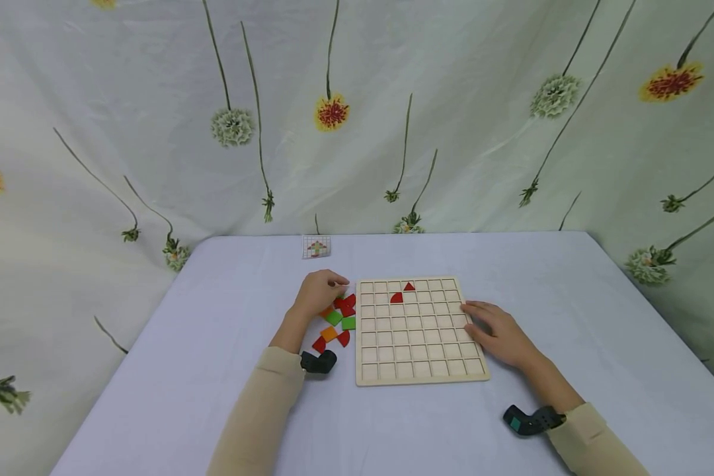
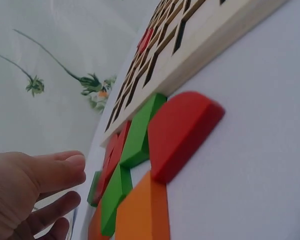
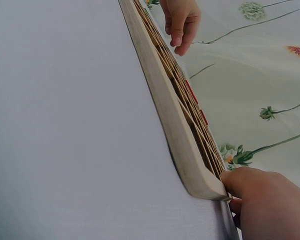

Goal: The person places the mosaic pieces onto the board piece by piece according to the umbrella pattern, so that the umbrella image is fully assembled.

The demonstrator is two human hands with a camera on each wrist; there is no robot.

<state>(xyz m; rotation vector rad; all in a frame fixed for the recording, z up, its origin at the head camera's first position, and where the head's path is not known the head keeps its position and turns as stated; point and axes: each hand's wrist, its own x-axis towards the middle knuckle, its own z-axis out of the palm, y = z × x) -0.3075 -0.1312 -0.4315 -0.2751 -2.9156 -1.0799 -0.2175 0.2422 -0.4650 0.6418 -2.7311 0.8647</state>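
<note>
Coloured pieces (image 1: 348, 323) are lying left of the grid board (image 1: 422, 383), the left hand (image 1: 322, 291) is hovering over them, loosely parted; the right hand (image 1: 498, 334) is resting, spread, on the board's right edge, two red pieces (image 1: 396, 298) are sitting inside!

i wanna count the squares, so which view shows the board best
The head view shows nearly the whole board from above. Left wrist shows part, at a slant; right wrist, mainly one edge.

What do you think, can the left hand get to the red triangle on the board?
Probably yes: the left hand looks empty beside the board, and nothing seems to stand between it and the red triangle.
</note>
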